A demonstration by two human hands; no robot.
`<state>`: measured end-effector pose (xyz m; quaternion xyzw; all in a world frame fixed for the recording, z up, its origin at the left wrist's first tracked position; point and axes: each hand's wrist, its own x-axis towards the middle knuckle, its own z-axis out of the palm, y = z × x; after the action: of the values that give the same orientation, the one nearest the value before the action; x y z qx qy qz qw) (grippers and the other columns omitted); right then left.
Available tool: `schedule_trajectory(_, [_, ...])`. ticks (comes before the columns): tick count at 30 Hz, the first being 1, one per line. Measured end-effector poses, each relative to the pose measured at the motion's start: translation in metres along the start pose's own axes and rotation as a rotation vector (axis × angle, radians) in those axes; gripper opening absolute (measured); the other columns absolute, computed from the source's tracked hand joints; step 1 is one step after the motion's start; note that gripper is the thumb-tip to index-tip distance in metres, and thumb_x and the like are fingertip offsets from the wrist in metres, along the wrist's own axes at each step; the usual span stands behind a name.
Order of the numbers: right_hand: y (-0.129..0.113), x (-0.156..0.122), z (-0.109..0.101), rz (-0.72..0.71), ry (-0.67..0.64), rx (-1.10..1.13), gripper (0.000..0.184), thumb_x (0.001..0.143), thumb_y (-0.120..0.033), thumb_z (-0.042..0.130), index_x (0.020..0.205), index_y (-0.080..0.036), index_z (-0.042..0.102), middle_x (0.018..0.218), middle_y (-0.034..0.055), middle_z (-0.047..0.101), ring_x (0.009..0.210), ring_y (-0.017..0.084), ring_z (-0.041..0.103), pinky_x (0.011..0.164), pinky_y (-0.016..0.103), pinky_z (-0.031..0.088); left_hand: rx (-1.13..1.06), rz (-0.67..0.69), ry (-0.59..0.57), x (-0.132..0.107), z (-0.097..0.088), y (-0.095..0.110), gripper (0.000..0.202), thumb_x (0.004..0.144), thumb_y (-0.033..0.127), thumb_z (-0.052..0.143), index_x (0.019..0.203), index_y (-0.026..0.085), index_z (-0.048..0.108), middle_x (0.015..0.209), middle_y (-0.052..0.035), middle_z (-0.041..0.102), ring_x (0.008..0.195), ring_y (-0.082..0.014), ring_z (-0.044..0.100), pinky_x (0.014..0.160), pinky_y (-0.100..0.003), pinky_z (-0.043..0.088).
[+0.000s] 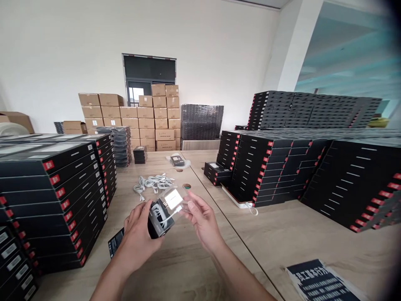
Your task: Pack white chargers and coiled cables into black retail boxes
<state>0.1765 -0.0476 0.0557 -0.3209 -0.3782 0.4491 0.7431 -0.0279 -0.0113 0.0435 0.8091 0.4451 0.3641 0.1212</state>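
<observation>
Held just above the tabletop [175,271]: small clear case [165,207], clenched at its dark near end in the grip of the left hand [138,234], pinched at its far end by the right hand [202,219]; long axis slanting from near-left up to far-right, label upward. Seemingly part done: white cable [157,214] coiled inside; loose cables [153,182] lying unpacked beyond.

A light wooden table [188,271] carries the left stacks of black boxes [53,196] along its left edge, and the right stacks of black boxes [282,167] fill its right side. Loose white cables [153,182] lie in the middle, with a small black stack [140,154] and a bagged item [177,160] farther back. A black card [114,242] lies near left and a printed sheet [319,282] near right.
</observation>
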Motion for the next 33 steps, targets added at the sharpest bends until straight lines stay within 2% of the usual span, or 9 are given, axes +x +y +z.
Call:
schedule_trajectory(4, [-0.006, 0.001, 0.001, 0.114, -0.075, 0.114, 0.038, 0.081, -0.045, 0.069, 0.111, -0.024, 0.071, 0.106, 0.0059, 0.070, 0.089, 0.020, 0.068, 0.083, 0.038, 0.055, -0.054, 0.016, 0.036, 0.001, -0.005, 0.001, 0.085, 0.067, 0.025, 0.068, 0.144, 0.029, 0.031, 0.137, -0.0098, 0.046, 0.129, -0.0326, 0.041, 0.106, -0.049, 0.030])
schedule_trajectory(8, [-0.010, 0.007, -0.009, 0.189, -0.044, 0.137, 0.032, 0.077, -0.034, 0.076, 0.106, -0.025, 0.070, 0.092, 0.0014, 0.073, 0.069, 0.014, 0.066, 0.060, 0.025, 0.052, -0.249, 0.057, -0.078, -0.001, -0.008, 0.008, 0.085, 0.064, 0.020, 0.069, 0.141, 0.030, 0.035, 0.140, -0.0082, 0.044, 0.131, -0.0310, 0.040, 0.109, -0.046, 0.030])
schedule_trajectory(10, [-0.011, 0.009, -0.013, 0.197, -0.074, 0.074, 0.032, 0.074, -0.030, 0.079, 0.104, -0.023, 0.070, 0.088, 0.0008, 0.073, 0.065, 0.012, 0.064, 0.056, 0.023, 0.049, -0.304, 0.047, -0.114, -0.002, -0.009, 0.012, 0.084, 0.061, 0.017, 0.069, 0.139, 0.030, 0.039, 0.140, -0.0078, 0.044, 0.131, -0.0315, 0.040, 0.111, -0.047, 0.028])
schedule_trajectory(14, [-0.008, 0.010, -0.014, 0.245, -0.130, 0.054, 0.035, 0.074, -0.033, 0.078, 0.107, -0.023, 0.069, 0.098, 0.0034, 0.074, 0.075, 0.016, 0.066, 0.063, 0.026, 0.050, -0.351, 0.025, -0.118, -0.003, -0.008, 0.015, 0.084, 0.059, 0.016, 0.070, 0.137, 0.030, 0.043, 0.140, -0.0070, 0.046, 0.132, -0.0315, 0.040, 0.112, -0.047, 0.026])
schedule_trajectory(17, [-0.003, 0.005, -0.011, 0.285, -0.141, 0.027, 0.032, 0.072, -0.031, 0.079, 0.102, -0.022, 0.070, 0.090, 0.0032, 0.074, 0.073, 0.016, 0.067, 0.063, 0.028, 0.052, -0.367, 0.020, -0.098, -0.003, -0.006, 0.017, 0.084, 0.058, 0.015, 0.070, 0.137, 0.030, 0.043, 0.139, -0.0069, 0.046, 0.132, -0.0316, 0.040, 0.112, -0.047, 0.027])
schedule_trajectory(23, [-0.009, -0.008, -0.011, 0.431, -0.381, -0.103, 0.043, 0.064, -0.022, 0.084, 0.104, -0.018, 0.068, 0.093, 0.0060, 0.073, 0.079, 0.020, 0.068, 0.064, 0.033, 0.055, -0.381, 0.055, -0.104, -0.004, -0.007, 0.024, 0.084, 0.059, 0.013, 0.068, 0.137, 0.030, 0.043, 0.136, -0.0071, 0.047, 0.130, -0.0314, 0.041, 0.111, -0.046, 0.028])
schedule_trajectory(26, [-0.014, -0.008, -0.006, 0.338, -0.304, -0.090, 0.049, 0.062, -0.021, 0.085, 0.108, -0.022, 0.068, 0.093, 0.0038, 0.073, 0.081, 0.019, 0.067, 0.068, 0.031, 0.055, -0.434, 0.055, -0.082, -0.005, -0.004, 0.031, 0.083, 0.060, 0.011, 0.068, 0.137, 0.031, 0.043, 0.137, -0.0072, 0.046, 0.132, -0.0315, 0.039, 0.112, -0.046, 0.026])
schedule_trajectory(30, [-0.014, -0.003, 0.006, 0.153, -0.122, -0.026, 0.027, 0.069, -0.031, 0.081, 0.094, -0.025, 0.072, 0.087, 0.0001, 0.072, 0.074, 0.016, 0.064, 0.063, 0.027, 0.052, -0.707, -0.054, 0.035, -0.006, 0.005, 0.045, 0.094, 0.063, 0.012, 0.072, 0.144, 0.030, 0.029, 0.147, -0.0083, 0.035, 0.137, -0.0297, 0.033, 0.115, -0.043, 0.024])
schedule_trajectory(33, [-0.013, 0.000, 0.011, 0.050, -0.078, -0.036, 0.020, 0.074, -0.038, 0.077, 0.088, -0.024, 0.074, 0.087, 0.0012, 0.073, 0.076, 0.016, 0.063, 0.066, 0.027, 0.051, -0.982, -0.157, 0.015, -0.006, 0.011, 0.054, 0.113, 0.058, 0.014, 0.081, 0.149, 0.029, 0.015, 0.153, -0.0090, 0.029, 0.141, -0.0293, 0.029, 0.117, -0.039, 0.022])
